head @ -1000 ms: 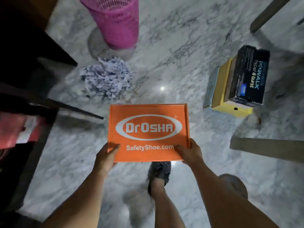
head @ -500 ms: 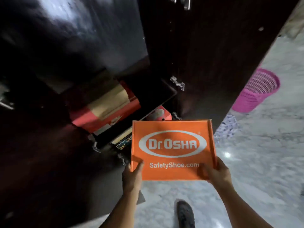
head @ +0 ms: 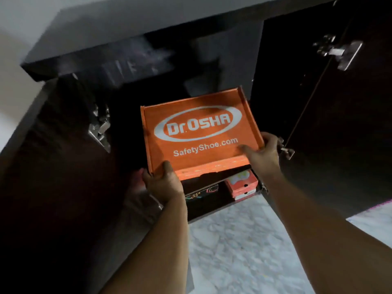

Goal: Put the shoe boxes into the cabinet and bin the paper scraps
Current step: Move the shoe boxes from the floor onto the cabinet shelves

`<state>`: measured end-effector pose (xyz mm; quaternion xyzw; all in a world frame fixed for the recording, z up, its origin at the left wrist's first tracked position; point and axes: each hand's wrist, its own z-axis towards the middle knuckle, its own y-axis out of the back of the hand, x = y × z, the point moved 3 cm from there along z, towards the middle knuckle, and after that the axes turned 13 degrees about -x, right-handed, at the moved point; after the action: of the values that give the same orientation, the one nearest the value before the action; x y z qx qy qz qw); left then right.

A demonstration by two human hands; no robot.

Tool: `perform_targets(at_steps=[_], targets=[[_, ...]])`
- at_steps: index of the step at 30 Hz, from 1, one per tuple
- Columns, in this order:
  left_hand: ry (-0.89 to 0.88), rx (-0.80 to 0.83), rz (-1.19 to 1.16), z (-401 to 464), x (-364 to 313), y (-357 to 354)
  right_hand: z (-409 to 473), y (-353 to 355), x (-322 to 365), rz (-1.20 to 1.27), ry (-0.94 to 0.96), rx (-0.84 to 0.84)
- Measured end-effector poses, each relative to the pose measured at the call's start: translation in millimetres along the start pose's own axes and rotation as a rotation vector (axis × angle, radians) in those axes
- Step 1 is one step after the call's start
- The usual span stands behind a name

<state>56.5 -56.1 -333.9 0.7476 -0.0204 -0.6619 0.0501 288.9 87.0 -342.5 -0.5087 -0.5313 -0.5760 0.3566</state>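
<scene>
Two bare forearms reach up from the bottom edge over the pale marble floor (head: 244, 240) toward the orange shoe box (head: 199, 132), the landmark here. The left hand (head: 163, 183) grips the box's near left corner, thumb curled onto the lid and fingers wrapped out of sight beneath; the right hand (head: 263, 151) grips the near right corner, thumb lying across the lid beside the "SafetyShoe.com" print, fingers curled round the side edge. The box is held lid-up and slightly tilted at the mouth of the dark cabinet (head: 286, 81), its far end already past the opening — whether it touches a shelf cannot be told. Just below the box's near edge, on a lower level, sit a red-and-white box (head: 241, 186) to the right and a dark box with coloured markings (head: 201, 192) to the left. Beyond and left of the orange box a metal hinge (head: 99, 128) shows on the open door; another hinge (head: 339, 52) sits far up on the right — the interior behind the box is too dark to read.
</scene>
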Motion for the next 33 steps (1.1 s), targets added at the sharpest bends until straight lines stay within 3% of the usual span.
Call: perform_targets(at_steps=[3,9,13,17,24,27,33], targets=[[0.053,-0.089,0.008,15,8,-25,25,-45,11,-0.013,0.095,0.149],[0.240,-0.168,0.048,37,26,-77,66,-112,29,-0.086,0.162,0.194],[0.403,-0.122,-0.003,49,33,-100,72,-140,22,-0.086,0.158,0.176],[0.445,-0.054,-0.050,51,43,-108,73,-145,13,-0.073,0.168,0.155],[0.410,-0.109,-0.067,49,44,-99,63,-132,24,-0.137,0.232,0.232],[0.393,-0.034,-0.082,35,41,-94,51,-93,15,-0.104,0.147,0.178],[0.259,0.237,0.392,-23,80,-57,18,12,-62,-0.347,-0.082,0.145]])
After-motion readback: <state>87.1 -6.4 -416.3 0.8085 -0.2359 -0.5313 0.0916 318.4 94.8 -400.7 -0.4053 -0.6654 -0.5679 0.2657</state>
